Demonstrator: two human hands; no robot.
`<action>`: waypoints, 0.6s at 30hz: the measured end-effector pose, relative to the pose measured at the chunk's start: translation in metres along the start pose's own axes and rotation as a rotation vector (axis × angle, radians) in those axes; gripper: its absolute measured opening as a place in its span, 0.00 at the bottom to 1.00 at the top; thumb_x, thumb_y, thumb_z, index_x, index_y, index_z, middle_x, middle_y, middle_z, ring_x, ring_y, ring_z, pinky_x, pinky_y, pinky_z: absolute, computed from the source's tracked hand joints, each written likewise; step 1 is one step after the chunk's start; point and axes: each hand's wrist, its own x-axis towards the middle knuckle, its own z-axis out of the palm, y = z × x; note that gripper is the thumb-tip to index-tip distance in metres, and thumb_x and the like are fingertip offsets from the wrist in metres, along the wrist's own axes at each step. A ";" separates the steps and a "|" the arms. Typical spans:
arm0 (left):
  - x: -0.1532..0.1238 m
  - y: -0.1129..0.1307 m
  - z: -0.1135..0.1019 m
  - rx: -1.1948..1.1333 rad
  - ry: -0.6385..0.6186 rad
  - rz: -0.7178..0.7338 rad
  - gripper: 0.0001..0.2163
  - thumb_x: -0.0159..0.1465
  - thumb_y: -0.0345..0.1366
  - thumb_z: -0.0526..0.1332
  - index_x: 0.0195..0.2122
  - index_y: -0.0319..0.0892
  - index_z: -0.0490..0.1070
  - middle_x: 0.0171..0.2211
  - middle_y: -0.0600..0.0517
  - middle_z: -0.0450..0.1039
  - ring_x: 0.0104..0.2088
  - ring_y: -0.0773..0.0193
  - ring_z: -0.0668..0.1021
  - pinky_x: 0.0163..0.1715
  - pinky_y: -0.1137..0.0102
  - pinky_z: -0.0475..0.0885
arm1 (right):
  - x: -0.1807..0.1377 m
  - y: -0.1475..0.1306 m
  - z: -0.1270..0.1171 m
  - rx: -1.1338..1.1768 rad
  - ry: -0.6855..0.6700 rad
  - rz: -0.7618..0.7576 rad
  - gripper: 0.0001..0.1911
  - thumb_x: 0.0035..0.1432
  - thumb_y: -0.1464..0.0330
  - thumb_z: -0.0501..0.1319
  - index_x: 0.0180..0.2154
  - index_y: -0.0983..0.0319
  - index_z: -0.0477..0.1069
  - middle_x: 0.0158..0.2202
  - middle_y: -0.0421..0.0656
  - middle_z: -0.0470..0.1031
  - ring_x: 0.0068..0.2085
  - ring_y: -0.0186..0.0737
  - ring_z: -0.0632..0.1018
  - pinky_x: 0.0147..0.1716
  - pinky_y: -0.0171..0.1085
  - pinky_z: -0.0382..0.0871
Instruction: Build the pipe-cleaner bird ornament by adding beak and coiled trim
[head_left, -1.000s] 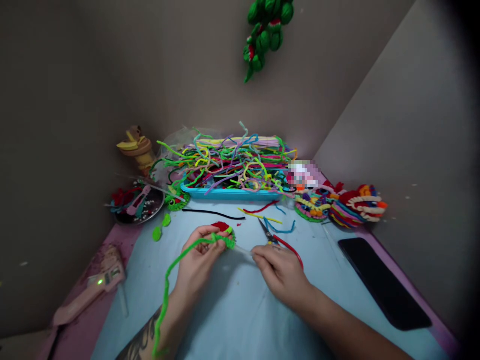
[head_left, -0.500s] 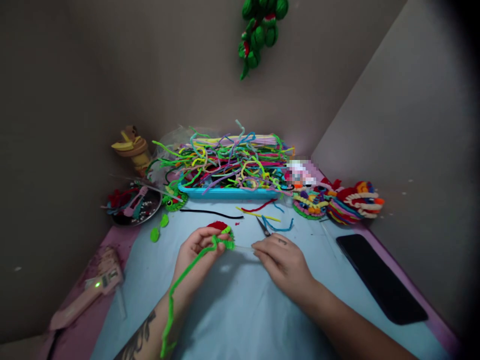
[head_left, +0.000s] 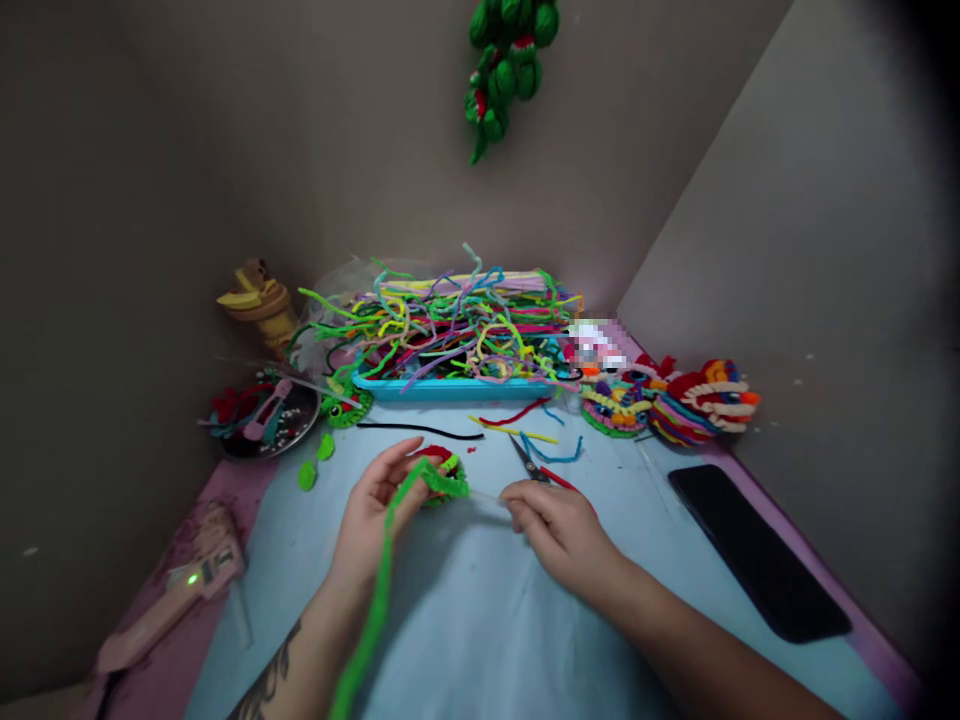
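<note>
Above the blue cloth (head_left: 450, 630), the left hand (head_left: 375, 515) pinches a fuzzy red-and-green piece (head_left: 433, 456) between thumb and fingers, while the right hand (head_left: 556, 520) pinches a thin clear stick (head_left: 489, 498) whose far end meets a green coil (head_left: 450, 487) beside that piece. The short coil looks formed, but the work seems only partway along: 1 long green strand (head_left: 383, 570) trails loose, not yet coiled.

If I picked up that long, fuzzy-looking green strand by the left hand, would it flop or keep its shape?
The green strand likely bends easily yet keeps some shape: it turns sharply at the left hand, then trails down in a gentle curve. It is probably light, being so thin. Its fuzzy-looking surface suggests it may not slip much.
</note>
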 end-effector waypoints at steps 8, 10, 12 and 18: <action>0.002 -0.004 -0.003 0.101 0.096 0.007 0.11 0.50 0.38 0.70 0.33 0.39 0.76 0.29 0.51 0.78 0.27 0.67 0.77 0.30 0.73 0.71 | 0.000 -0.001 0.005 -0.007 0.073 -0.049 0.06 0.59 0.71 0.56 0.36 0.60 0.71 0.31 0.42 0.74 0.34 0.38 0.76 0.34 0.34 0.70; 0.000 -0.002 0.000 0.142 0.106 -0.003 0.11 0.49 0.38 0.71 0.32 0.39 0.77 0.28 0.51 0.78 0.26 0.66 0.77 0.29 0.73 0.71 | 0.000 -0.002 0.006 0.000 0.136 -0.075 0.07 0.60 0.73 0.56 0.35 0.61 0.73 0.32 0.44 0.72 0.35 0.38 0.75 0.35 0.35 0.70; -0.002 -0.001 0.003 0.184 0.112 0.003 0.11 0.49 0.38 0.71 0.32 0.39 0.77 0.27 0.51 0.78 0.26 0.66 0.77 0.28 0.73 0.71 | -0.001 -0.002 0.006 0.015 0.161 -0.078 0.08 0.60 0.73 0.56 0.37 0.61 0.74 0.31 0.43 0.70 0.33 0.37 0.74 0.33 0.34 0.69; -0.002 -0.002 0.002 0.260 0.114 0.054 0.09 0.50 0.37 0.69 0.31 0.39 0.78 0.27 0.51 0.79 0.26 0.66 0.78 0.29 0.74 0.73 | -0.002 -0.002 0.007 0.012 0.086 -0.122 0.13 0.62 0.75 0.53 0.41 0.62 0.74 0.28 0.43 0.70 0.29 0.35 0.73 0.28 0.33 0.67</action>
